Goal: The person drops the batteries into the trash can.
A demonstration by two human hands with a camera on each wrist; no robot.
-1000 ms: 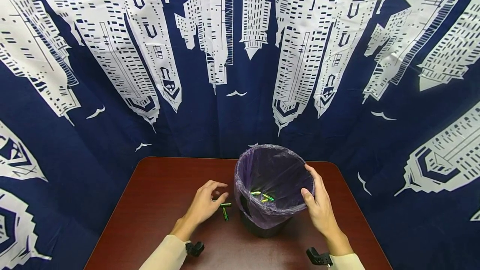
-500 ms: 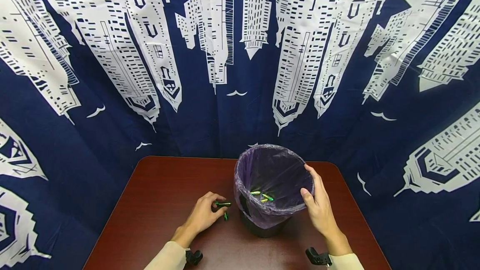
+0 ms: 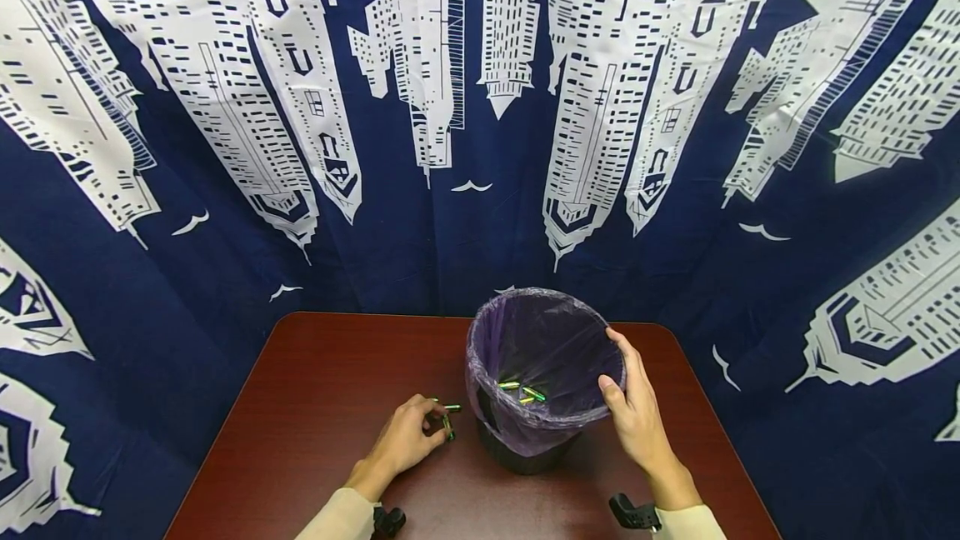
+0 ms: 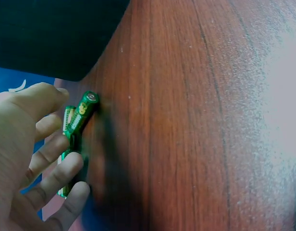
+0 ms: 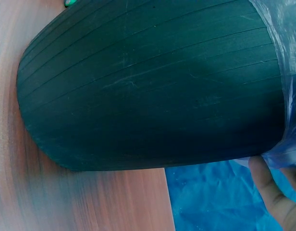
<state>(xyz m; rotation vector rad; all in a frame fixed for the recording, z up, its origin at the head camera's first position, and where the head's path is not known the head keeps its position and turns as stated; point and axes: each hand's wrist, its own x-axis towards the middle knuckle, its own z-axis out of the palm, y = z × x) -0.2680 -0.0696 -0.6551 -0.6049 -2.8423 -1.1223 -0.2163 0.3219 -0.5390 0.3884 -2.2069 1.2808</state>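
Observation:
A dark trash bin (image 3: 525,458) lined with a purple bag stands on the table, several green and gold batteries (image 3: 534,394) lying inside. My right hand (image 3: 641,419) holds the bin's right rim, thumb over the inside and fingers outside. In the right wrist view, fingertips (image 5: 263,180) press the bag at the rim. Left of the bin, my left hand (image 3: 408,436) is low over the table, thumb and fingers apart around a green battery (image 3: 449,428). Another battery (image 3: 452,408) lies just behind it. The left wrist view shows the nearer battery (image 4: 84,111) beside the thumb, partly covering another.
The reddish-brown wooden table (image 3: 330,373) has its far edge close to a blue curtain (image 3: 420,257) printed with white buildings. A black wrist camera (image 3: 633,513) is strapped to the right wrist, another (image 3: 388,521) to the left.
My left hand has come down and toward me, from over the batteries to the nearer one. My right hand keeps its hold on the bin's rim.

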